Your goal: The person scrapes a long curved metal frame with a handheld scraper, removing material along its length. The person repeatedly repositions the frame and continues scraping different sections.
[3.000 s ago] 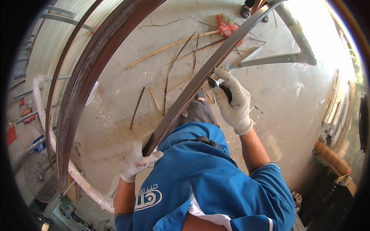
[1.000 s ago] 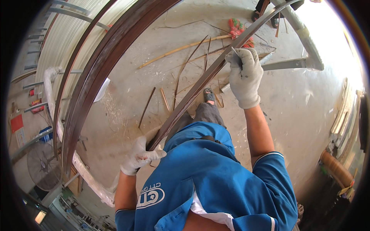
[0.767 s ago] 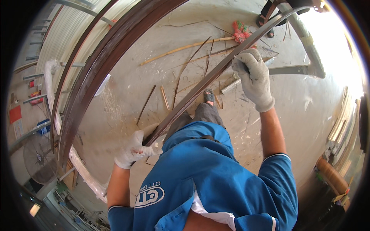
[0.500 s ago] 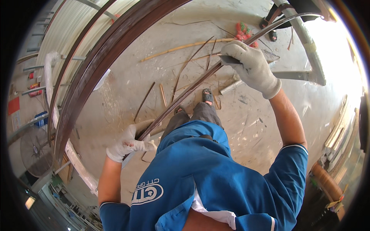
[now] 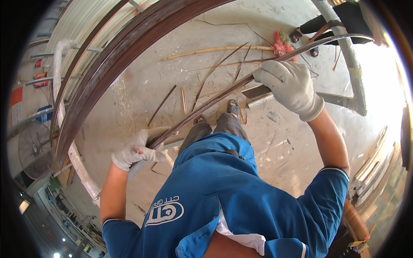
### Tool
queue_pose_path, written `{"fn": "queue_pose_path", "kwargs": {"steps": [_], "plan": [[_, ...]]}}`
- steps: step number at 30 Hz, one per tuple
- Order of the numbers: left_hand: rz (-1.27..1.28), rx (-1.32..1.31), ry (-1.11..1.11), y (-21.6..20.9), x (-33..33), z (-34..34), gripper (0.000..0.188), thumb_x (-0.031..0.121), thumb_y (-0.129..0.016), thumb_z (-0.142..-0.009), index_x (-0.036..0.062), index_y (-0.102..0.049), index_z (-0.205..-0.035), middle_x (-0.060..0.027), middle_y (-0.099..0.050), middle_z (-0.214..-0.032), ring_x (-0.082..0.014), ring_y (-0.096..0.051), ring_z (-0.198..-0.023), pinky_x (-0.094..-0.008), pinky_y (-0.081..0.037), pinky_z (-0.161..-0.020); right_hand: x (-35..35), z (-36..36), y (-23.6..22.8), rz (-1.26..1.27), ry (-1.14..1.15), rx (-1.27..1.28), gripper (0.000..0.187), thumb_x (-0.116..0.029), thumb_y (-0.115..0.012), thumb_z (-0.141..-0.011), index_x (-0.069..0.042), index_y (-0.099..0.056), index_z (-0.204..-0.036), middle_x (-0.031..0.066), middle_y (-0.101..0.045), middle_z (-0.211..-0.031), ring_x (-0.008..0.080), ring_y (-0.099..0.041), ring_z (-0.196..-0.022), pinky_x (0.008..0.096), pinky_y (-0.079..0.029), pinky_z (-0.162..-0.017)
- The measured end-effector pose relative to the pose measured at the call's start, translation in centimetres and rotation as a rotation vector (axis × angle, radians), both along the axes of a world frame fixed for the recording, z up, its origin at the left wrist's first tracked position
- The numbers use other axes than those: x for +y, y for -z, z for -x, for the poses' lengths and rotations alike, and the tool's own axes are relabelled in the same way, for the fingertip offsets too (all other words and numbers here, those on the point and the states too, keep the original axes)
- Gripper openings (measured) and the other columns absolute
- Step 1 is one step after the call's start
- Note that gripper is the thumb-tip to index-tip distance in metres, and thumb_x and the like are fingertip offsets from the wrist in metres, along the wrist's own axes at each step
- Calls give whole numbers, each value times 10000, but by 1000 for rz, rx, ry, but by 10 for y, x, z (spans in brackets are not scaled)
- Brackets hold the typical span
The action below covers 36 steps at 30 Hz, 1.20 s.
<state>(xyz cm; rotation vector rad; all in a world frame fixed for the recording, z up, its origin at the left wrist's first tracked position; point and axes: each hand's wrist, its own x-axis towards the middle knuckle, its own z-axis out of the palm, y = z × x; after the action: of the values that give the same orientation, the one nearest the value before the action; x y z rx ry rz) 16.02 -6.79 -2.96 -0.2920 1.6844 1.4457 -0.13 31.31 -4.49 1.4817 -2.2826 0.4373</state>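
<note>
We hold a long, thin, dark brown strip of cane [image 5: 215,101] across our body. Our left hand [image 5: 137,149], in a dirty white glove, closes its fingers around the lower end of the strip, probably to keep it steady. Our right hand [image 5: 289,86], also gloved, grips the strip higher up together with a flat metal blade [image 5: 254,91], which seems pressed along it for scraping. The far end of the strip bends away near another person's sandalled feet [image 5: 303,36]. Thin offcuts [image 5: 215,50] lie on the concrete floor [image 5: 142,86]. The handle of the blade is hidden inside the glove.
</note>
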Motion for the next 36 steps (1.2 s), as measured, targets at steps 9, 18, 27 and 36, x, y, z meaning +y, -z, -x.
{"fn": "queue_pose_path", "kwargs": {"steps": [9, 18, 27, 36], "plan": [[-14, 34, 6, 1, 3, 7, 826, 311, -913, -575, 30, -638, -1301, 85, -444, -718, -48, -402, -644, -222, -286, -598, 8, 14, -17, -157, -46, -399, 231, -38, -676, -767, -73, -692, -995, 91, -637, -945, 304, -659, -832, 390, -548, -732], [33, -1, 37, -2, -2, 9, 820, 293, -920, -577, 58, -640, -1311, 93, -428, -720, -41, -419, -628, -224, -295, -588, 25, 17, -19, 248, 260, -841, 218, -58, -732, -885, 12, -696, -1088, 72, -666, -933, 173, -642, -797, 312, -524, -752], [12, -28, 46, 2, -2, 3, 886, 296, -942, -583, 62, -610, -1369, 76, -486, -720, -48, -428, -635, -223, -317, -601, 31, -7, -5, 774, 666, -863, 547, -19, -840, -780, -19, -644, -1291, -46, -600, -949, -25, -404, -643, 138, -437, -605], [31, -19, 75, 3, -1, 3, 874, 302, -940, -599, 52, -598, -1364, 69, -489, -721, -48, -429, -634, -220, -324, -608, 5, -15, 34, 380, 307, -465, 276, -20, -770, -799, -41, -740, -1072, 84, -693, -970, 210, -702, -857, 283, -564, -783]]}}
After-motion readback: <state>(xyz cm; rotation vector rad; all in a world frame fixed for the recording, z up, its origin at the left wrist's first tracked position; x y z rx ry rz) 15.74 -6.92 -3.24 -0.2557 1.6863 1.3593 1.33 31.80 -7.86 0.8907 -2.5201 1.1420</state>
